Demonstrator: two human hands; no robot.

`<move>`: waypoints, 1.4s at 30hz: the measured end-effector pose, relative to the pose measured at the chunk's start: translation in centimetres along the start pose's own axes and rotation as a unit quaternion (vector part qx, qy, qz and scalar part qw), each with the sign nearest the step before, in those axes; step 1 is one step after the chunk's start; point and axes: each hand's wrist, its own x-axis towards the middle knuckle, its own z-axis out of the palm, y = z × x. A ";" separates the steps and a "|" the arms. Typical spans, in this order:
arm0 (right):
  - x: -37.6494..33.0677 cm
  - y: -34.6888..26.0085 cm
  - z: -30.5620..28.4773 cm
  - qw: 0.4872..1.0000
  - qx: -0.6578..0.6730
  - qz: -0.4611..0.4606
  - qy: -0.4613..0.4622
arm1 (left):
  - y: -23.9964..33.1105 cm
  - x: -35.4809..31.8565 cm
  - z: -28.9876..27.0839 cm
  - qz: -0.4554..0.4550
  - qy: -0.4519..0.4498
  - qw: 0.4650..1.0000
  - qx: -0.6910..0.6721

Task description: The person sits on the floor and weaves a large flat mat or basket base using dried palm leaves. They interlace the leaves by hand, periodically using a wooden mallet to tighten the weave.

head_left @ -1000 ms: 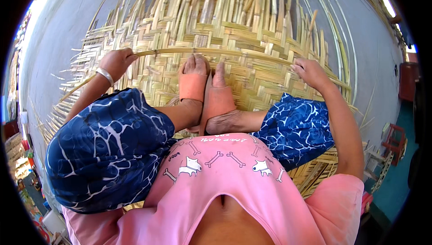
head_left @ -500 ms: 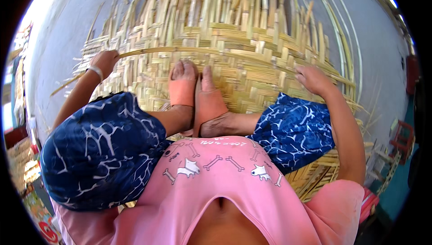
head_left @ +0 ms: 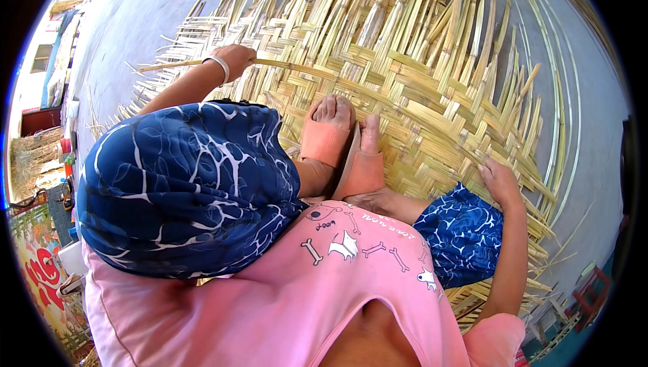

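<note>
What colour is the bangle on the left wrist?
White; the bangle shows clearly on the left hand in the head view.

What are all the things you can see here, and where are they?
Woven mat: one, pale yellow bamboo strips, spread on the ground under the person.
Loose strip: one, yellow, lying across the mat, held at its left end.
Ground: grey, around the mat.
Sandals: two, pinkish orange, on the feet in the middle.
Bangle: one, white, left wrist.
Trousers: blue with white lines.
Shirt: pink, bottom.
Left hand: grips the strip.
Right hand: presses on the mat.
</note>
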 end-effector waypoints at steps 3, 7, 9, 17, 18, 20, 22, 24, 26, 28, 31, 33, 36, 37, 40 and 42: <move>-0.6 0.3 -0.6 0.998 0.040 0.052 0.010 | -0.4 1.2 1.1 0.019 0.000 1.000 -0.001; -1.4 1.2 -0.1 0.993 0.067 0.085 0.034 | 0.5 3.2 1.9 0.050 -0.029 0.998 0.013; -1.7 1.9 0.7 0.993 0.071 0.088 0.039 | 1.3 4.1 1.9 0.050 -0.055 0.997 0.026; -2.5 1.5 0.9 0.991 0.043 0.111 0.055 | 0.9 5.2 3.5 0.088 -0.096 0.990 0.048; -2.9 1.3 0.6 0.989 0.046 0.127 0.060 | 1.0 5.3 3.2 0.088 -0.096 0.991 0.036; -3.6 1.1 0.3 0.989 0.035 0.117 0.079 | 1.4 6.3 3.1 0.108 -0.088 0.990 0.024; -2.0 0.0 -0.6 0.993 0.029 0.074 0.085 | -3.0 3.3 4.7 0.095 -0.064 0.993 0.011; -1.7 -0.4 -0.6 0.995 0.009 0.061 0.075 | -4.2 2.5 5.7 0.074 -0.039 0.996 -0.024; -2.0 0.5 0.1 0.996 0.000 0.062 0.060 | -4.0 2.9 5.7 0.067 -0.041 0.993 -0.088; -3.5 1.9 1.1 0.995 -0.012 0.086 0.040 | -2.0 6.0 6.3 0.110 -0.065 0.989 -0.069; -2.2 1.4 0.5 0.997 -0.038 0.068 0.008 | -4.2 4.5 7.6 0.115 -0.071 0.991 -0.024; -2.4 1.5 0.6 0.996 -0.054 0.076 -0.008 | -4.1 4.3 7.7 0.112 -0.077 0.990 -0.024; -3.2 2.6 1.4 0.995 -0.060 0.085 -0.011 | -3.4 4.8 7.3 0.150 -0.074 0.985 -0.037; -3.0 2.6 1.7 0.995 -0.060 0.074 -0.010 | -3.4 4.5 7.1 0.143 -0.073 0.986 -0.046; -2.8 2.0 0.5 0.991 -0.073 0.116 -0.007 | -3.6 4.3 7.8 0.143 -0.054 0.986 -0.072; -1.7 1.8 0.7 0.987 -0.097 0.129 0.019 | -4.0 3.9 8.3 0.156 -0.019 0.987 -0.046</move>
